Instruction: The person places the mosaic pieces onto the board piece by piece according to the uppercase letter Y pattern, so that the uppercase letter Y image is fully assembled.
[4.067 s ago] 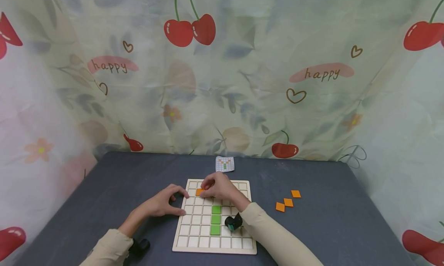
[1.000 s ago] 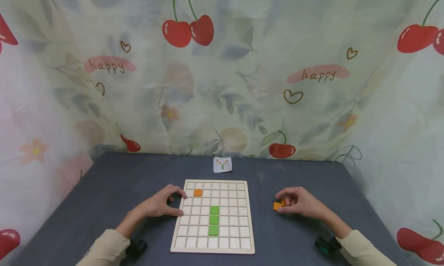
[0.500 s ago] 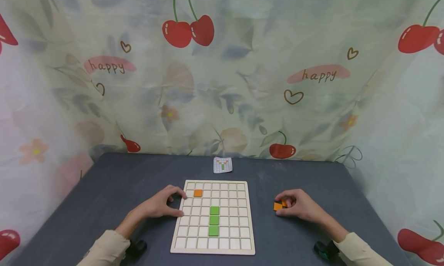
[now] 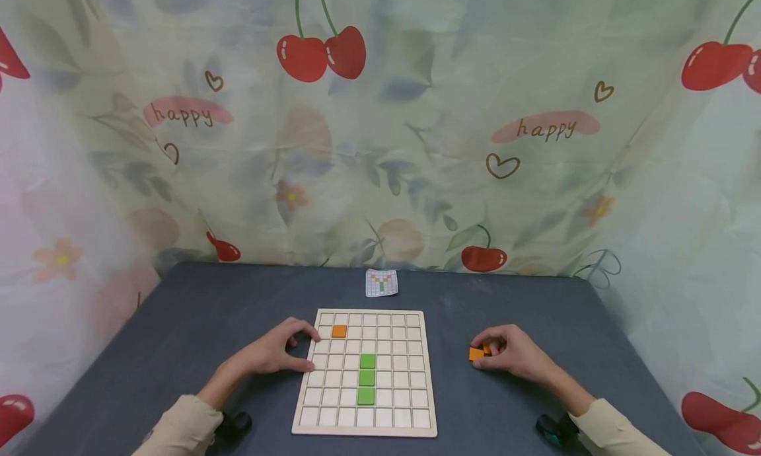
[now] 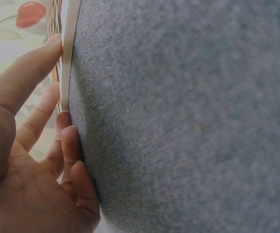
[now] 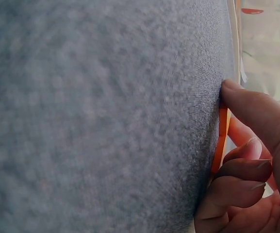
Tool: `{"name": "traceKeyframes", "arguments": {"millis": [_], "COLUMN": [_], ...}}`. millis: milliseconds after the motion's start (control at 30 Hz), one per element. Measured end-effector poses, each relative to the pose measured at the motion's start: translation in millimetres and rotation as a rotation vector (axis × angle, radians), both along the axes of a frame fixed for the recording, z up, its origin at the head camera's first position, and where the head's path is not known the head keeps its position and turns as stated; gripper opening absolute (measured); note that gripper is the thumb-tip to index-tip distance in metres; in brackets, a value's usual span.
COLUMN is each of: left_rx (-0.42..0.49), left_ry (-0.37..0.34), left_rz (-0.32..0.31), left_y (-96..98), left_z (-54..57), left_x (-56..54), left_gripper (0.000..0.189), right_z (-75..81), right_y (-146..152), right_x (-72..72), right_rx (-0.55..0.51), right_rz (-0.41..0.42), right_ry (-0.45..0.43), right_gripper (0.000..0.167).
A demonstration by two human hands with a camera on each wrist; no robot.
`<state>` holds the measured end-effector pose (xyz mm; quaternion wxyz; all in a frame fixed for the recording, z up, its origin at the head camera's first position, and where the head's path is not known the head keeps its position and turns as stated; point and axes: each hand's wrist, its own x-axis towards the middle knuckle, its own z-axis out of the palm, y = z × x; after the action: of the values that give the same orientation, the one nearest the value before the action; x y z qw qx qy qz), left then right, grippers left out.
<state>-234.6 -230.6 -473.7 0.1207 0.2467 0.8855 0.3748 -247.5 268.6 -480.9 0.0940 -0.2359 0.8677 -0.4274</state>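
Note:
A white gridded wooden board [image 4: 347, 416] lies on the dark table. One orange tile [image 4: 339, 331] sits in its upper left, and green tiles [image 4: 366, 378] form a short column near its middle. The thumb and index finger of my left hand [image 4: 275, 350] rest against the board's left rim; the other fingers lie along its side in the left wrist view. Right of the board, my right hand [image 4: 516, 351] pinches an orange square tile [image 4: 476, 354] on the tabletop between thumb and index finger. Another orange tile [image 6: 218, 154] lies right behind it, partly hidden by the fingers.
A small card [image 4: 381, 283] with a printed grid pattern in orange and green lies beyond the board at the table's back edge. A patterned curtain [image 4: 440, 198] closes off the back and sides. Dark wrist devices [image 4: 555, 431] sit at both cuffs.
Since the oldest frame my right hand has left the orange tile on the board and moved right to the loose orange tiles. The left hand keeps its place at the rim.

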Motion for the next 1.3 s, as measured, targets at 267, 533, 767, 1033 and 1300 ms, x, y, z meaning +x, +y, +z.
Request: {"name": "traceKeyframes", "arguments": {"millis": [267,533,767,1033,1300], "left_rx": [-0.005,-0.011,-0.012,-0.003,-0.016], "left_ry": [-0.002,-0.003,-0.004,0.004,-0.010], "left_rz": [0.006,0.014,0.011,-0.006,0.018], "left_y": [-0.1,1.7,1.1,-0.6,0.4], "left_z": [-1.1,1.2,-0.2,-2.7,-0.1], "left_x": [-0.2,1.3,0.1,-0.7,-0.3], "left_gripper": [0.040,0.040,0.040,0.040,0.040], "right_z": [1.1,-1.0,-2.8,-2.5,0.5], "right_y": [-3.0,-2.4,-0.7,-1.1,-4.4], "right_x": [2.6,2.3,3.2,2.7,3.1], "right_rx": [-0.002,0.014,0.017,-0.040,-0.120], "right_rz": [-0.009,-0.023,-0.004,0.017,0.039], "right_ry": [-0.003,0.003,0.030,0.024,0.011], "right_gripper": [0.022,0.021,0.019,0.019,0.021]}}
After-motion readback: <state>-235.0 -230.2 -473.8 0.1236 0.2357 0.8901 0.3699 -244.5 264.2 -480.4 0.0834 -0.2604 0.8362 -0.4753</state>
